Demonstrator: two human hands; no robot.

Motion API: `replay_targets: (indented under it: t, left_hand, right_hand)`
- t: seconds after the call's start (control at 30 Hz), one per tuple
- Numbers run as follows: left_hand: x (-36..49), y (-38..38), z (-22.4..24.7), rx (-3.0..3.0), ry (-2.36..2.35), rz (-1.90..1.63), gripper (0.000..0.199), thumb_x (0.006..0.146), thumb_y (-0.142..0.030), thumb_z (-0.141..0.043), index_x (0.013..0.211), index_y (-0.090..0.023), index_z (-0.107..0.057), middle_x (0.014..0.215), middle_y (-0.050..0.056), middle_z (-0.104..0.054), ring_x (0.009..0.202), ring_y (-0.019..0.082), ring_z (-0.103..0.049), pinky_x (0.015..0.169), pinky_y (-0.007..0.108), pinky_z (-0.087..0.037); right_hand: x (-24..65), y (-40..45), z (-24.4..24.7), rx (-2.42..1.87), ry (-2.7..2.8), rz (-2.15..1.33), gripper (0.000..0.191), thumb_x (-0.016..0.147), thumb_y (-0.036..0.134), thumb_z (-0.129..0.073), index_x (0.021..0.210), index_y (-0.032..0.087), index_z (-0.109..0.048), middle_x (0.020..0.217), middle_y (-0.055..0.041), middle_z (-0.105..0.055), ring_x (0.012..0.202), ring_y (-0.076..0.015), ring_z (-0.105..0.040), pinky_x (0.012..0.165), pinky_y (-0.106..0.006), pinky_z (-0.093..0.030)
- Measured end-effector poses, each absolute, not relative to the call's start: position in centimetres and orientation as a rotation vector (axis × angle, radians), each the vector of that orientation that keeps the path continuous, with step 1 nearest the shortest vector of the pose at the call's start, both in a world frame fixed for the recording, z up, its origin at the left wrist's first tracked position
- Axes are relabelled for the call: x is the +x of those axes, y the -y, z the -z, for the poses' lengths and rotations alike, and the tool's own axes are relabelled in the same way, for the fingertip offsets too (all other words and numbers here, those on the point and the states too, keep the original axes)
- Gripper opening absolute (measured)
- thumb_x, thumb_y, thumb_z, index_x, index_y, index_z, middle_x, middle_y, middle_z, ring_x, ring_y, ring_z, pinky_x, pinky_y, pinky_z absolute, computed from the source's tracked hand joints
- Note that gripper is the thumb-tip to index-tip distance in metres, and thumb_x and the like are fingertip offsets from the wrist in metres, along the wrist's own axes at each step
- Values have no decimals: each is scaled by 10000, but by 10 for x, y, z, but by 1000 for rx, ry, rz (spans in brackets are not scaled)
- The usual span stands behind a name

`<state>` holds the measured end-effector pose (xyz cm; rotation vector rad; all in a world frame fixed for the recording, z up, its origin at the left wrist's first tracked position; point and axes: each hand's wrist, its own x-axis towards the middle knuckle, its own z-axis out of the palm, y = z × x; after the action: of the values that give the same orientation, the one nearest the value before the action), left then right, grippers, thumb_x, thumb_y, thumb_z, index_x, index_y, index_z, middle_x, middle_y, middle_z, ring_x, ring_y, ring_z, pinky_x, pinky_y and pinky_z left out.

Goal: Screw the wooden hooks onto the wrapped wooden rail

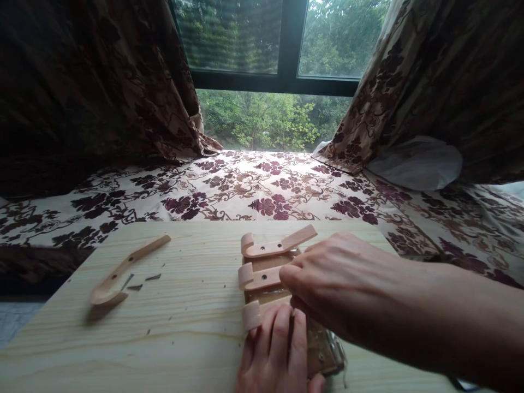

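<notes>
On a brown board (262,263) sit several pale wooden hooks, side by side. The far wooden hook (270,248) shows two dark screw heads; the middle wooden hook (262,277) shows one, its right part covered by my right hand (323,273). That hand is closed in a fist-like grip above the hooks, and whatever its fingers hold is hidden. My left hand (278,344) bends its fingers over the near wooden hook (251,316) and presses it against the board. Clear plastic wrap (338,352) shows around the board's near right end.
A loose wooden hook (123,270) lies at the left of the light wooden table (196,338), with several screws (135,287) beside it. Small dark crumbs dot the tabletop. Beyond it are a floral-covered ledge (245,185), curtains (159,82) and a window (245,43).
</notes>
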<state>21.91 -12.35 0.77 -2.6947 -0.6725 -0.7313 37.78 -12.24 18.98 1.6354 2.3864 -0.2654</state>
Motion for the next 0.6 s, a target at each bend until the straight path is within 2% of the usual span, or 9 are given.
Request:
replay_targets:
  t: [0.07,0.13,0.3,0.37,0.53,0.6]
  left_hand:
    - [220,123,-9,-2689,667,736,451,840,-428,-499,1228,-197,-518,1188,52,-580,1084,210,-516,833,319,-423]
    - [220,123,-11,-2684,663,739,458,847,-435,-486,1231,-187,-513,1193,53,-582,1090,209,-514,841,325,-414]
    - [220,124,-15,-2676,668,739,498,849,-505,-468,1229,-185,-515,1127,58,-608,1033,216,-525,823,332,-403]
    - [221,124,-15,-2681,652,764,485,850,-510,-466,1204,-185,-531,1116,57,-613,1033,212,-524,824,326,-398]
    - [222,125,-17,-2674,685,853,408,860,-458,-469,1145,-181,-558,1095,56,-621,1019,208,-532,832,327,-384]
    - [222,124,-18,-2686,664,822,386,873,-422,-455,1156,-178,-552,1125,56,-616,1053,204,-525,845,326,-376]
  right_hand:
    - [384,123,-183,1668,-2464,155,163,784,100,-574,645,170,-527,540,27,-486,420,-102,-323,405,-283,-199]
    - [388,126,-180,1683,-2512,115,165,783,120,-579,640,175,-518,522,36,-459,406,-100,-286,397,-287,-160]
    - [382,128,-192,1609,-2509,317,114,779,50,-564,749,160,-555,715,2,-575,540,-111,-433,468,-274,-261]
    - [378,125,-195,1603,-2458,330,126,782,33,-544,737,150,-552,697,-1,-560,535,-112,-413,465,-274,-263]
    - [380,124,-188,1627,-2474,199,137,752,49,-550,675,160,-525,516,48,-427,399,-94,-242,384,-278,-177]
    - [384,127,-185,1649,-2488,132,130,741,67,-568,670,167,-524,509,50,-423,393,-94,-234,383,-285,-161]
